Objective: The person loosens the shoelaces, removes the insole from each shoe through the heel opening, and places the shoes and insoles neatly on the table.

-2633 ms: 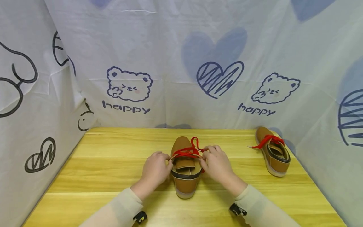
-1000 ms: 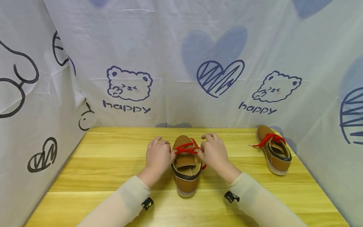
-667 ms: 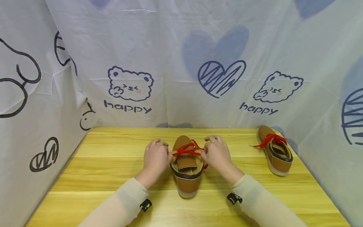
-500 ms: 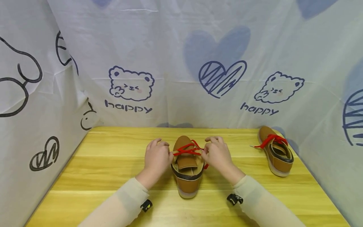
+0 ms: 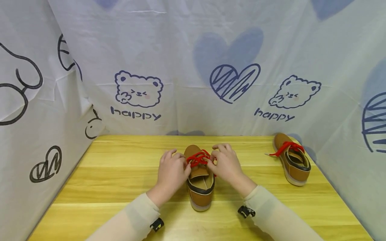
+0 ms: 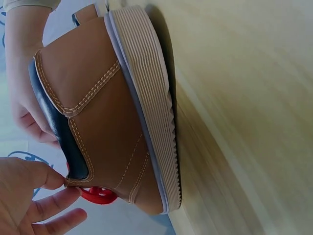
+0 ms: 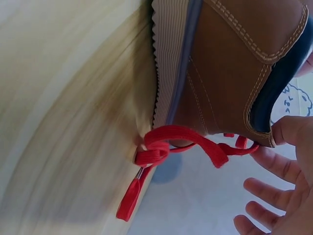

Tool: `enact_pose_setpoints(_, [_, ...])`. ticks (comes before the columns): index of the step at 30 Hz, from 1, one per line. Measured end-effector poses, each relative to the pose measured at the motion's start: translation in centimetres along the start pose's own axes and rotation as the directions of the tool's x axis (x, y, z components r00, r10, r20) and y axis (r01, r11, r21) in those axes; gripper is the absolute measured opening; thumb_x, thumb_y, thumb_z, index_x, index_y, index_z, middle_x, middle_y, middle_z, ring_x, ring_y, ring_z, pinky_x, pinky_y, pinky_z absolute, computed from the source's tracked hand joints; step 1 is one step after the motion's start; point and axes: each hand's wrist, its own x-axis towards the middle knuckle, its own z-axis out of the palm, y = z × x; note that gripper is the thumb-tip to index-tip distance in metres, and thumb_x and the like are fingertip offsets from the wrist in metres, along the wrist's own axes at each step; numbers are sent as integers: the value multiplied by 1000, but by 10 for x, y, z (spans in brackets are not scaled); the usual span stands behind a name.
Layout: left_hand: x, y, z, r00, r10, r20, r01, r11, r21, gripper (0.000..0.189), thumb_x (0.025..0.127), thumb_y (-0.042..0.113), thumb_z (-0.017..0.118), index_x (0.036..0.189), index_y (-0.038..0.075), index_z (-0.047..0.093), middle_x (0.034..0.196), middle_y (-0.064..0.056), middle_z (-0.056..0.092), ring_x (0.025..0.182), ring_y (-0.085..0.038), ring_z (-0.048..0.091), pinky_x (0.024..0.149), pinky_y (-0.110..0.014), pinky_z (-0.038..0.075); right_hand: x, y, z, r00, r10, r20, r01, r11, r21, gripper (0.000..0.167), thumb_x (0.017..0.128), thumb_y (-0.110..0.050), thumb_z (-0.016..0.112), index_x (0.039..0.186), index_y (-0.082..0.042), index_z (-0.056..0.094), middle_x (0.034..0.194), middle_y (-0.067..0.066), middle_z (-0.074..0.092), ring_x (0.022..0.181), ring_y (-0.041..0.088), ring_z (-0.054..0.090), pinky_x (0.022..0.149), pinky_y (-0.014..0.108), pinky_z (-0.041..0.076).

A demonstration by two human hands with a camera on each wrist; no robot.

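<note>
A brown lace-up shoe [image 5: 201, 200] stands on the table, toe pointing away, with red laces [image 5: 199, 160] bunched loosely across its tongue. My left hand [image 5: 172, 172] pinches the left eyelet flap; in the left wrist view the thumb and index finger [image 6: 54, 203] meet at the flap's top corner. On the other side my right hand [image 5: 227, 166] pinches the right flap between thumb and index finger, its other fingers spread. From that side, a looped lace end [image 7: 129, 198] hangs down in the right wrist view. The fingers partly hide the eyelets.
Another brown shoe [image 5: 298, 174] with red laces stands at the back right of the wooden table [image 5: 120, 190]. White printed cloth [image 5: 181, 67] encloses the back and both sides. Each sleeve carries a small black device near the wrist.
Both hands have drawn closer together, bringing the shoe's flaps inward. The laces, stretched across the shoe before, now bunch up loosely. The shoe at the back right has stayed put.
</note>
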Motion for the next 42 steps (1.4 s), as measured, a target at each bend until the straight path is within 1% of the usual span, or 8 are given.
enact_pose_setpoints(8, [-6, -4, 3, 999, 41, 19, -40, 998, -45, 11, 86, 23, 76, 79, 15, 73, 105, -4, 73, 121, -36, 57, 110, -57, 35, -7, 1, -2, 1000, -4, -9, 4, 1000, -4, 21, 82, -24, 76, 68, -21, 61, 120, 10, 66, 114, 35, 54, 91, 54, 49])
enact_pose_setpoints(15, [-8, -18, 3, 999, 11, 37, -8, 997, -79, 10, 90, 22, 71, 83, 15, 73, 111, -4, 72, 123, -35, 56, 114, -56, 31, -12, 0, -9, 1000, -11, 3, 11, 1000, 10, 24, 84, -29, 77, 69, -21, 60, 122, 10, 65, 114, 35, 53, 91, 53, 48])
enact_pose_setpoints(21, [1, -30, 1, 999, 26, 29, -22, 992, -122, 6, 89, 15, 70, 88, 11, 75, 111, -7, 73, 124, -38, 55, 113, -57, 32, -16, -1, -14, 1000, -15, 3, 15, 1000, 5, 27, 84, -30, 79, 69, -22, 58, 122, 9, 65, 114, 34, 54, 94, 53, 47])
enact_pose_setpoints(26, [13, -40, 7, 999, 37, 31, -31, 984, -174, 9, 89, 12, 69, 95, 10, 75, 109, -7, 74, 126, -40, 54, 110, -55, 37, -20, -2, -14, 1000, -23, -6, 23, 1000, -10, 26, 83, -30, 81, 68, -20, 61, 121, 9, 66, 113, 34, 53, 91, 52, 48])
enact_pose_setpoints(30, [23, -45, 14, 996, 25, 90, -5, 975, -221, 19, 94, 11, 63, 109, 8, 75, 117, -7, 72, 131, -39, 50, 113, -52, 34, -25, -2, -14, 1000, -26, -1, 26, 1000, -15, 26, 83, -29, 79, 66, -20, 61, 120, 8, 66, 114, 33, 53, 91, 51, 48])
enact_pose_setpoints(37, [34, -53, 29, 981, 26, 194, 21, 972, -232, 33, 99, 15, 55, 129, 8, 68, 135, -10, 64, 137, -40, 44, 115, -54, 31, -30, -3, -10, 999, -32, -1, 32, 999, -27, 29, 82, -28, 80, 64, -21, 59, 117, 8, 66, 113, 33, 54, 91, 51, 48])
enact_pose_setpoints(40, [38, -59, 34, 972, 47, 229, 6, 974, -228, 37, 100, 17, 55, 135, 8, 64, 141, -11, 59, 139, -41, 41, 116, -56, 28, -30, -5, -8, 999, -34, 6, 35, 999, -33, 29, 82, -29, 80, 64, -21, 59, 116, 7, 66, 113, 32, 54, 90, 52, 48])
enact_pose_setpoints(42, [40, -62, 38, 961, 76, 266, -18, 977, -214, 38, 102, 18, 54, 138, 11, 61, 146, -10, 54, 141, -41, 37, 117, -57, 25, -30, -5, -7, 999, -31, 12, 32, 999, -36, 30, 82, -30, 80, 63, -23, 57, 117, 7, 66, 114, 32, 53, 90, 52, 48])
